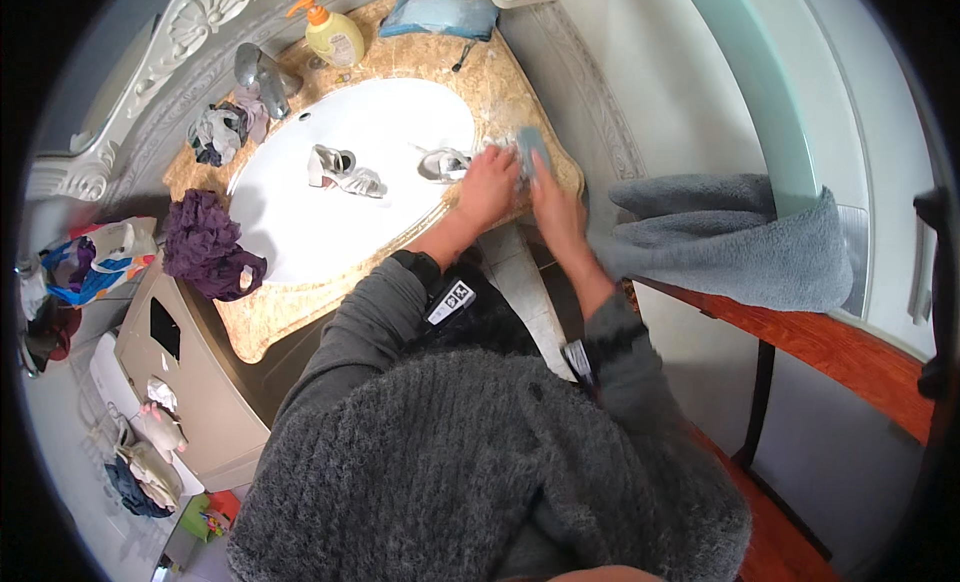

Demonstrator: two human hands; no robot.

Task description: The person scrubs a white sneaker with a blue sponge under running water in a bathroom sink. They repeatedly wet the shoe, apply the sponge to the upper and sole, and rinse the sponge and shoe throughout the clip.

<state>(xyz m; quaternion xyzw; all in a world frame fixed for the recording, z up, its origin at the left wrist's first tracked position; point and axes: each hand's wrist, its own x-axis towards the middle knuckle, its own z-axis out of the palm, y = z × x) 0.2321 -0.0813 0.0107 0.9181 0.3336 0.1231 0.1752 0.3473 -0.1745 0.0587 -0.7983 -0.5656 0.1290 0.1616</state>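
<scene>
My left hand point(489, 183) presses on the front part of a white strappy heeled shoe point(444, 165) at the right rim of the oval white washbasin point(285, 229). The fingers hide much of that shoe. Just right of it, my right hand point(553, 207) is closed around a grey-blue brush point(532, 148), blurred, its underside against the shoe's front end. A second white heeled shoe point(349, 175) lies in the basin, left of the first. Both forearms reach over the front edge of the marble-patterned counter.
Behind the basin are a chrome faucet point(262, 79), a yellow pump bottle point(334, 40) and a blue wipes pack point(439, 16). Crumpled cloths point(219, 132) and a purple mesh pouf point(201, 237) lie at the left. A grey towel point(750, 244) hangs at the right.
</scene>
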